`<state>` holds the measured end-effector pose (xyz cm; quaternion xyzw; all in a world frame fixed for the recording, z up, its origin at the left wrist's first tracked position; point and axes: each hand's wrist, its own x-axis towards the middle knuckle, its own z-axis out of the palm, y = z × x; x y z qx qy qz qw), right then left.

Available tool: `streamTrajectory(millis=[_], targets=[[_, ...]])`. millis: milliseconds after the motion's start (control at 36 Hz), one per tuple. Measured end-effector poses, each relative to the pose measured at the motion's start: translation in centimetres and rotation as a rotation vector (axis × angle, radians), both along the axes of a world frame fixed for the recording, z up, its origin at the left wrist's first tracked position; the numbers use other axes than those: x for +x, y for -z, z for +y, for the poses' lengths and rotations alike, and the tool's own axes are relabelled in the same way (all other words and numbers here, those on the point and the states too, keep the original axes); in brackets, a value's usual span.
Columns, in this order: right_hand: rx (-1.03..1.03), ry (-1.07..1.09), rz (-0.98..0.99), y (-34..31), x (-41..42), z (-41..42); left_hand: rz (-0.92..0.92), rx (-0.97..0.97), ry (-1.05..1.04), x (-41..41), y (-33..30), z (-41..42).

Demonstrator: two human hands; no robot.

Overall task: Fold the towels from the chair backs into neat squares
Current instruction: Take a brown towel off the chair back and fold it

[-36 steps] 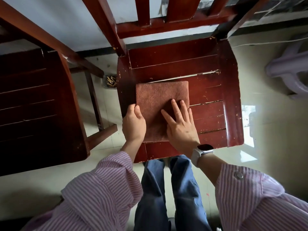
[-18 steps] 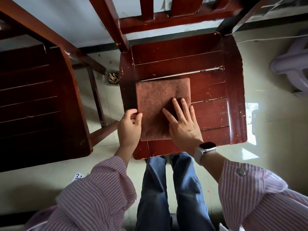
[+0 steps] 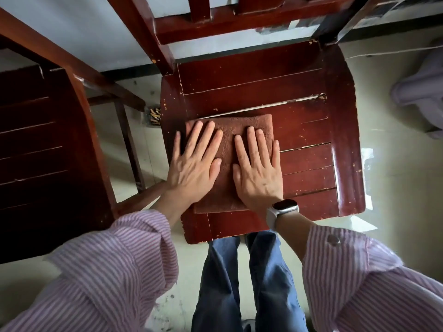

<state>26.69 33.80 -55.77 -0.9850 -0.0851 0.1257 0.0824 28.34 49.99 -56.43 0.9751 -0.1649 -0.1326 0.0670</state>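
On chair seat [image 3: 309,164], near-left part: brown towel [image 3: 227,140], folded square. Left hand [image 3: 194,164], right hand [image 3: 257,168] flat, fingers straight, pressing. Advice: smooth outward from centre, align edges.

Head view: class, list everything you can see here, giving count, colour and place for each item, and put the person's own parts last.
towel: one, brown, folded, flat on the middle chair's seat.
chair: one, dark red wood, centre, chipped edges.
second chair: one, dark red wood, at left.
plastic chair: one, pale lilac, partly seen at right edge.
floor: pale tiles, under the chairs.
watch: one, white strap, dark face, right wrist.
sleeves: two, pink and white stripes, bottom corners.
jeans: blue, bottom centre.
left hand: flat on the towel's left side.
right hand: flat on the towel's right side.
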Motion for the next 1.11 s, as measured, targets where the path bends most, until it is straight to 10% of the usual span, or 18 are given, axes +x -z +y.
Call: streamTrajectory(millis=[306, 500, 639, 861, 1111], targets=[[0.210, 0.053, 0.035, -1.2, -0.1, -1.0, 0.019, 0.023, -0.003, 1.0, -1.8, -0.5], [0.489, 0.953, 0.250, -3.7, -6.0, -1.8, 0.104, -0.058, -0.024, 5.7, -3.2, -2.2], [0.548, 1.075, 0.481, -3.8, -5.4, -1.8, 0.126, -0.114, -0.055, 6.8, -3.5, -2.5], [0.830, 1.174, 0.139, -5.4, 1.7, -6.6, 0.332, -0.212, -0.549, 3.2, -4.8, -2.0], [0.706, 1.296, 0.328, -2.7, -0.7, -6.3, 0.474, -0.437, -0.812, 3.4, -4.6, -3.2]])
